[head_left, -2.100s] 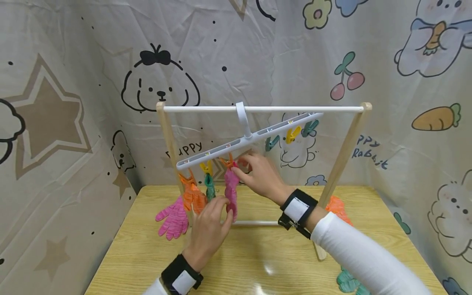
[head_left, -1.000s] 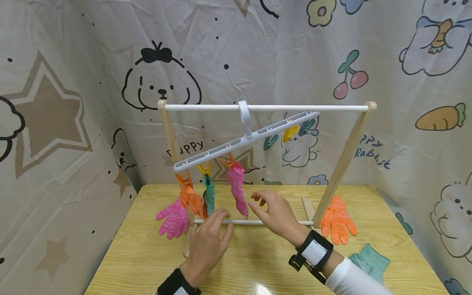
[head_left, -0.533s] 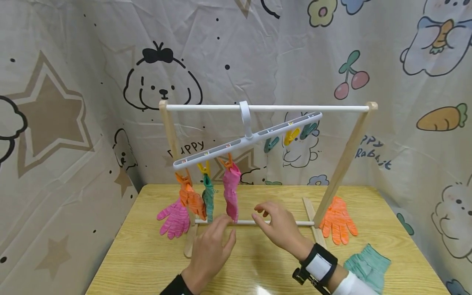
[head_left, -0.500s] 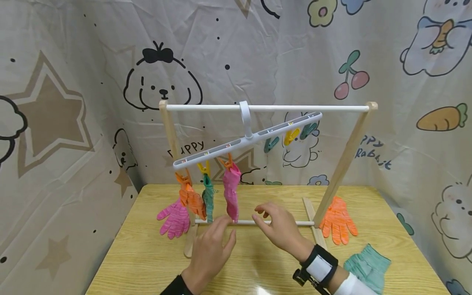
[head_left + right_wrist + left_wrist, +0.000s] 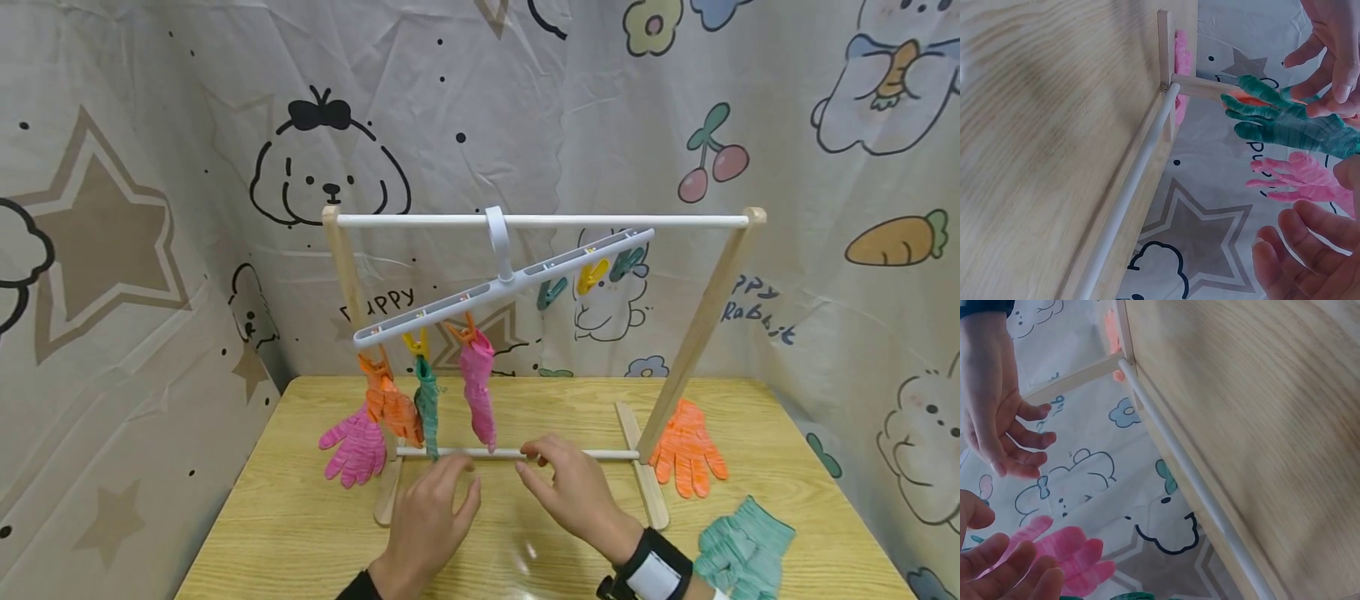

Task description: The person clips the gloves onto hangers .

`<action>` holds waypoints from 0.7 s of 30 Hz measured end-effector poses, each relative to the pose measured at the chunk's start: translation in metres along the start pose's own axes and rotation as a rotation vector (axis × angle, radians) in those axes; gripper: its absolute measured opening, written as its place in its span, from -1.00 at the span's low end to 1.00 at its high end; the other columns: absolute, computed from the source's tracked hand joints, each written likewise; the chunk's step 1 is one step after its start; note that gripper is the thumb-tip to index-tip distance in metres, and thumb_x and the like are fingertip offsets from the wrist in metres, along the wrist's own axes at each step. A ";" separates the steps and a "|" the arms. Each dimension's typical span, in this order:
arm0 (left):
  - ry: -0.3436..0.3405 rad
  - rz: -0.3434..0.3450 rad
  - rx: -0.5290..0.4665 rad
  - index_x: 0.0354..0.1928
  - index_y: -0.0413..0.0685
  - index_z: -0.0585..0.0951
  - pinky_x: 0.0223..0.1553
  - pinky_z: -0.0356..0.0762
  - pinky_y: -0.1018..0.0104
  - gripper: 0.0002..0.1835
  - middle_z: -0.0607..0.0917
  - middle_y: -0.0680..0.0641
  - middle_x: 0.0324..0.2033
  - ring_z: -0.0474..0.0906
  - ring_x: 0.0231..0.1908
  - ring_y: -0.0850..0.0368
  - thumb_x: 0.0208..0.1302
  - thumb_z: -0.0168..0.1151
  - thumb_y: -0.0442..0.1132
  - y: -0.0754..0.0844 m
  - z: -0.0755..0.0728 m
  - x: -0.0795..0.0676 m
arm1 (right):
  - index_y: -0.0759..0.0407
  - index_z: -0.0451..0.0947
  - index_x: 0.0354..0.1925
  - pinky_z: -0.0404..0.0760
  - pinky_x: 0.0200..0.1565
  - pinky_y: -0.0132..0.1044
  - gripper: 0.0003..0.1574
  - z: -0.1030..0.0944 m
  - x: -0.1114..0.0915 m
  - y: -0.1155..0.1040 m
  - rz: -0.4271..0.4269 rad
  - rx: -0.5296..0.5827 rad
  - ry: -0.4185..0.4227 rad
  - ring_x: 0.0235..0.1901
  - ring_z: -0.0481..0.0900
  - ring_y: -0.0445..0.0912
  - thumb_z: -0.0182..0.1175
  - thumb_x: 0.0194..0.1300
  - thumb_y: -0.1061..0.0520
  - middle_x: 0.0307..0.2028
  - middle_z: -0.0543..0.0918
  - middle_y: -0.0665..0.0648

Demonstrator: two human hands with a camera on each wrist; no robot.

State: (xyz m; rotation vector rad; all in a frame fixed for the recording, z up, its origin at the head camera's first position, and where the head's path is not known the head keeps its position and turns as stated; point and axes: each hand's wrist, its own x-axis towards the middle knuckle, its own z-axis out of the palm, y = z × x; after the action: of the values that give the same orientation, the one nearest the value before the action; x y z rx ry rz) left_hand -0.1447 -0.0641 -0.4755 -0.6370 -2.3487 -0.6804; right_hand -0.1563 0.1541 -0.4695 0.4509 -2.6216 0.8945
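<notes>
Three gloves hang from the left half of a tilted grey clip hanger [image 5: 450,308]: an orange glove [image 5: 390,404], a green glove [image 5: 427,400] and a pink glove [image 5: 478,392]. Orange and yellow clothespins grip their cuffs. My left hand [image 5: 427,512] is below the green glove, fingers relaxed and holding nothing. To the right of the pink glove's tip is my right hand [image 5: 573,487], fingers loosely bent, also holding nothing. In the right wrist view the green glove [image 5: 1297,125] dangles close by the left hand [image 5: 1335,56], with the pink glove [image 5: 1307,178] behind it.
The hanger hooks over the white rod [image 5: 600,221] of a wooden stand [image 5: 693,342]. Unused green and yellow clips [image 5: 592,277] line its right half. On the table lie a pink glove [image 5: 356,450] at left, an orange glove [image 5: 688,450] at right and a green glove [image 5: 750,546] in front.
My right hand has let go of the hanging pink glove and come down to the right. My left hand has lowered slightly. The pink glove swings freely from its clip.
</notes>
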 end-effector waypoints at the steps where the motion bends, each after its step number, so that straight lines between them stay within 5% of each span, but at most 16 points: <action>1: -0.002 -0.002 0.000 -0.19 0.06 0.64 -0.49 0.54 0.50 -0.76 0.76 0.09 -0.25 0.70 -0.37 0.23 0.11 0.49 -0.22 0.000 0.000 -0.001 | 0.05 0.69 -0.16 0.51 -0.37 -0.47 -0.81 0.001 -0.002 0.000 -0.003 -0.003 0.000 -0.29 0.65 -0.15 0.35 0.31 0.02 -0.24 0.74 -0.05; 14: -0.060 -0.028 -0.009 -0.23 0.02 0.64 -0.42 0.60 0.43 -0.78 0.73 0.10 -0.30 0.69 -0.35 0.23 0.11 0.50 -0.22 -0.001 0.003 -0.014 | 0.01 0.69 -0.17 0.55 -0.34 -0.41 -0.81 0.012 -0.024 0.005 0.042 -0.049 -0.058 -0.31 0.65 -0.22 0.32 0.33 -0.04 -0.24 0.75 -0.06; 21: -0.076 -0.002 0.014 -0.21 0.06 0.62 -0.56 0.50 0.51 -0.76 0.73 0.11 -0.26 0.70 -0.36 0.25 0.11 0.49 -0.20 -0.001 0.007 -0.022 | 0.04 0.69 -0.17 0.58 -0.32 -0.40 -0.78 0.017 -0.036 0.011 0.047 -0.057 -0.091 -0.29 0.68 -0.15 0.29 0.37 -0.05 -0.22 0.76 -0.01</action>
State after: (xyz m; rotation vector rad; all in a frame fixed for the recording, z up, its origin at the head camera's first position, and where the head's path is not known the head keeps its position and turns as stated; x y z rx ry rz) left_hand -0.1322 -0.0663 -0.4953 -0.6651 -2.4218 -0.6502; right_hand -0.1324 0.1581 -0.5027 0.4265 -2.7428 0.8302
